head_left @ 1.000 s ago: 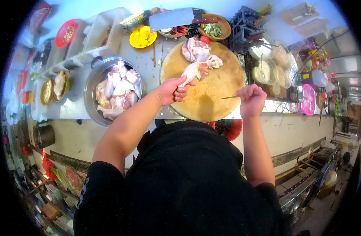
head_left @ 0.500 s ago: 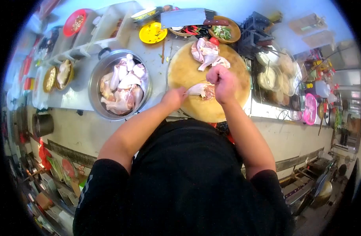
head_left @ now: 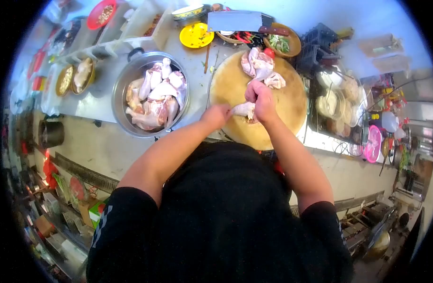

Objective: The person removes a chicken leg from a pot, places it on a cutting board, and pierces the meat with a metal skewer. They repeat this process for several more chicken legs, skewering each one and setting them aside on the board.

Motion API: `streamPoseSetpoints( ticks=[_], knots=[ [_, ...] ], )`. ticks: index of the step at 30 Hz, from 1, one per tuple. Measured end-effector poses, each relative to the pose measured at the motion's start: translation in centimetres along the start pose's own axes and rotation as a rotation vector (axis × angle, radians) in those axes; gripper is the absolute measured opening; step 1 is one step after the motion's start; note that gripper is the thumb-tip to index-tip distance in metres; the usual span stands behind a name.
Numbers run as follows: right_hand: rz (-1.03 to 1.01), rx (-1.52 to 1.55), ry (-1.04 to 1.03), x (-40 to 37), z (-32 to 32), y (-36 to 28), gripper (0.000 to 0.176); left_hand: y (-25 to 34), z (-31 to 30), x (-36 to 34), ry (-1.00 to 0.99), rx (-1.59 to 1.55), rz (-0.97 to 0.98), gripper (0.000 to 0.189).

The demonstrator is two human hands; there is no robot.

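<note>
A chicken leg piece (head_left: 242,110) lies on the near half of a round wooden board (head_left: 287,111). My left hand (head_left: 215,116) is closed around the thin bone end of this piece. Curled into a fist, my right hand (head_left: 263,100) is at the meaty end and covers part of it; whether its fingers grip anything is hidden. More raw chicken (head_left: 259,65) rests at the board's far edge, beside a red tomato (head_left: 269,53). A cleaver (head_left: 240,21) lies beyond the board, over bowls.
Left of the board stands a metal pot (head_left: 116,104) of raw chicken pieces. Behind are a yellow plate (head_left: 196,35), a chopstick-like stick (head_left: 207,59) and a bowl of cut greens (head_left: 294,45). Bowls of pale food stand far left; a dark crate (head_left: 316,45) is at right.
My right fist has come down onto the meaty end of the leg piece. My left hand still holds the bone end. The whole view has shifted slightly.
</note>
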State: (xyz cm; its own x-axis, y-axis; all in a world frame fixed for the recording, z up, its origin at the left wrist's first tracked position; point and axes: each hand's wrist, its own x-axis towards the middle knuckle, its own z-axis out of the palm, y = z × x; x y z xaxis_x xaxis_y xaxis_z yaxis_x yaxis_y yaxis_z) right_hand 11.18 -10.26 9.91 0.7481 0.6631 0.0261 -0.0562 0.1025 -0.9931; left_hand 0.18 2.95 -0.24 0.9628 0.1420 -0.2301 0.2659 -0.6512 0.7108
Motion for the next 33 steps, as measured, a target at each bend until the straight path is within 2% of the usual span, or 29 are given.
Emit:
streamPoseSetpoints(
  ticks=[3, 6, 9, 10, 13, 15, 17, 19, 21, 23, 25, 26, 29, 33],
  knots=[
    [-0.072, -0.002, 0.002, -0.3, -0.2, 0.5, 0.035, 0.0, 0.3, 0.4, 0.012, 0.000, 0.012, 0.019],
    [0.012, 0.003, -0.038, -0.3, -0.7, 4.1, 0.033, -0.1, -0.1, 0.8, -0.061, -0.061, -0.044, 0.018],
    [-0.014, -0.070, 0.006, -0.5, 0.4, 0.4, 0.033, -0.2, 0.3, 0.3, 0.026, -0.006, 0.022, 0.017],
    [-0.035, -0.006, 0.019, -0.7, 0.4, -0.1, 0.033, -0.3, 0.4, 0.6, 0.027, -0.009, 0.027, 0.017],
    [0.016, -0.144, 0.016, -1.1, 0.2, 1.5, 0.033, -0.5, 0.7, 0.8, 0.021, -0.054, 0.029, 0.018],
    [0.059, -0.072, -0.002, -0.7, -0.3, 1.7, 0.035, -0.8, 0.5, 0.6, 0.028, -0.043, 0.020, 0.019],
    [0.000, 0.016, 0.048, -1.3, 0.0, -1.1, 0.040, -1.3, 0.9, 0.4, 0.051, -0.026, 0.054, 0.020],
    [-0.027, 0.126, 0.018, -2.1, -1.1, 1.2, 0.040, -0.7, 0.9, 0.5, 0.083, -0.013, 0.095, 0.022],
    [-0.013, -0.162, -0.011, -2.7, -1.6, 3.3, 0.039, 0.8, -0.6, 0.4, -0.006, 0.022, -0.035, 0.024],
    [0.015, -0.067, -0.002, -2.0, -0.7, 1.9, 0.039, 0.0, -0.7, 0.8, 0.000, -0.023, -0.038, 0.024],
    [-0.089, -0.143, 0.035, -2.7, -0.5, -0.7, 0.039, -0.3, 0.2, 0.1, -0.031, -0.083, -0.039, 0.023],
    [-0.063, -0.128, 0.034, -2.8, -1.4, -0.3, 0.034, -0.2, 0.2, 0.5, -0.008, -0.043, -0.007, 0.022],
    [0.020, -0.155, 0.063, -2.4, -2.5, 2.2, 0.036, 0.1, 0.4, 0.7, -0.013, 0.036, 0.020, 0.023],
    [-0.030, 0.045, 0.125, -1.9, -2.7, 1.2, 0.035, 0.9, -0.7, 0.2, -0.048, 0.066, -0.040, 0.024]
  ],
)
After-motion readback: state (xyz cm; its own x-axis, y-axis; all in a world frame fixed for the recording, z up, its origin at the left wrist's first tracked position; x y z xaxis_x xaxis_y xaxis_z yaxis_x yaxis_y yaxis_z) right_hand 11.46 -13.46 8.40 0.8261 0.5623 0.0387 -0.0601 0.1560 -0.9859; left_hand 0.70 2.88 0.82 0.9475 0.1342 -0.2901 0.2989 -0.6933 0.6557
